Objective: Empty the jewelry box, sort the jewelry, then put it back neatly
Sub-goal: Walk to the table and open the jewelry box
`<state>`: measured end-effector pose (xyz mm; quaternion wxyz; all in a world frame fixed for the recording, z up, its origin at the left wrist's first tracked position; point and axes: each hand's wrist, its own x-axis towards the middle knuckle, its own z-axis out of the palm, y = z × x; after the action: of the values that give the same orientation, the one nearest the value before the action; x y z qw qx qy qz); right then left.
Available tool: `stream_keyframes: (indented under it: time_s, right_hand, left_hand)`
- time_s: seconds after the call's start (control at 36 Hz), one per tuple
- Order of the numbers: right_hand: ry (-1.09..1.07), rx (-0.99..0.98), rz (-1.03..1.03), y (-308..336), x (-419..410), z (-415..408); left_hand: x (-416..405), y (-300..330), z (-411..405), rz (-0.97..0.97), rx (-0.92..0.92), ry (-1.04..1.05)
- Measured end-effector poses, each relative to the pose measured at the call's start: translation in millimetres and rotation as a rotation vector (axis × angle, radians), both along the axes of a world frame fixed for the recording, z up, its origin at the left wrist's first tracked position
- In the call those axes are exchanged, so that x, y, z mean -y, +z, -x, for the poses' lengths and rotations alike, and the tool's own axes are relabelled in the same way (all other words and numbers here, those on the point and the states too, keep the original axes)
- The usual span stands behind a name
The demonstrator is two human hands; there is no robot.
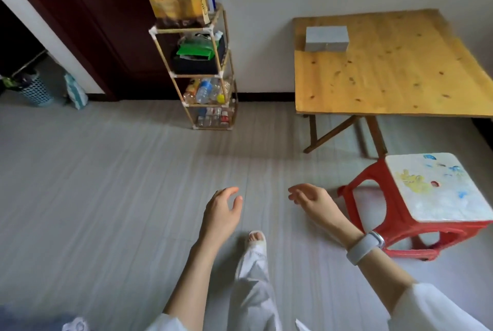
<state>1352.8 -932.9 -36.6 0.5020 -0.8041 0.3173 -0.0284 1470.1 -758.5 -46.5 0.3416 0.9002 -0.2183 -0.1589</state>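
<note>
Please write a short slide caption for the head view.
Both hands, left and right, empty above the floor; grey box closed on the wooden table.

Single head-worn view, forward and down, floor near, table farther ahead.

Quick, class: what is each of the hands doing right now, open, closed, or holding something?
Left hand: open, fingers loosely curled, holding nothing.
Right hand: open, fingers relaxed, holding nothing.
</note>
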Motion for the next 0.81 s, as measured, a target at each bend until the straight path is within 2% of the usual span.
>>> stream_keyframes:
  time_s: [0.19,0.36,0.56,0.81]
  right_hand:
    - [-0.13,-0.071,-0.005,10,78,-114]
    - [-0.355,-0.065,0.003,27,135,-152]
    - [-0.632,-0.129,-0.021,11,193,-133]
    - [-0.87,-0.135,-0.041,-3,281,-80]
  left_hand:
    - [98,-1,-134,-0.016,-0.035,-0.151]
    - [198,11,-207,-0.006,-0.05,-0.363]
    - [314,6,-209,-0.007,-0.075,-0.656]
    - [441,-15,-158,-0.081,-0.138,-0.91]
